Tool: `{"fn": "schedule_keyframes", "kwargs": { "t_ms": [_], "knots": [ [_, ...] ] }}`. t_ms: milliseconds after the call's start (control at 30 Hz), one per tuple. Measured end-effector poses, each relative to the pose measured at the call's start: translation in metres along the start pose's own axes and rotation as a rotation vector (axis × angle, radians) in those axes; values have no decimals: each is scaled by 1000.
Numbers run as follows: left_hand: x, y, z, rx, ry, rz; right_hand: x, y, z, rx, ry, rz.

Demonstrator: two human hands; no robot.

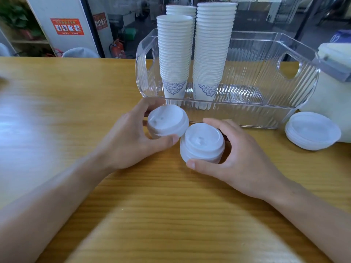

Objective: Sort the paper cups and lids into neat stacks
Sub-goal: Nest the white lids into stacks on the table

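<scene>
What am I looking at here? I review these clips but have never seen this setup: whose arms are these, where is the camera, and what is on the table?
There is no machine: a person works with bare hands, and the single picture comes from a camera worn on their head, looking forward and down. The left hand curls its fingers round one short stack of white lids; the right hand grips a second lid stack beside it. On the wooden table stands a clear ribbed bin holding tall stacks of paper cups. To its right lies another pile of lids, beside a white container only partly in view.
</scene>
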State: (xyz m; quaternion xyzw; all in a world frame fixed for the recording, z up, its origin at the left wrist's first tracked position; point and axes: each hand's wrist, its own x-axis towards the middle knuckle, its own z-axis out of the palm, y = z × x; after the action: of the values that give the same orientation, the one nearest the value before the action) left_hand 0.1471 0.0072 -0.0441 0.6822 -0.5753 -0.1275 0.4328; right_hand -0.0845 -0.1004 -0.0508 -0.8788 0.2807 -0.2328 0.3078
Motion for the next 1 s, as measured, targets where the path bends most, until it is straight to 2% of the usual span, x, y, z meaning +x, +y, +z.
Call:
{"fn": "schedule_keyframes", "kwargs": {
  "t_ms": [200, 400, 800, 1000],
  "knots": [
    [-6, 14, 7, -162, 180, 67, 0, -1, 1, 92, -17, 7],
    [-14, 24, 24, -144, 40, 79, 0, -3, 0, 130, -85, -27],
    [-18, 36, 36, -82, -80, 26, 1, -1, 0, 106, -102, -40],
    [-19, 32, 30, -129, -154, 47, -2, 6, -16, 187, -201, -112]
  ]
}}
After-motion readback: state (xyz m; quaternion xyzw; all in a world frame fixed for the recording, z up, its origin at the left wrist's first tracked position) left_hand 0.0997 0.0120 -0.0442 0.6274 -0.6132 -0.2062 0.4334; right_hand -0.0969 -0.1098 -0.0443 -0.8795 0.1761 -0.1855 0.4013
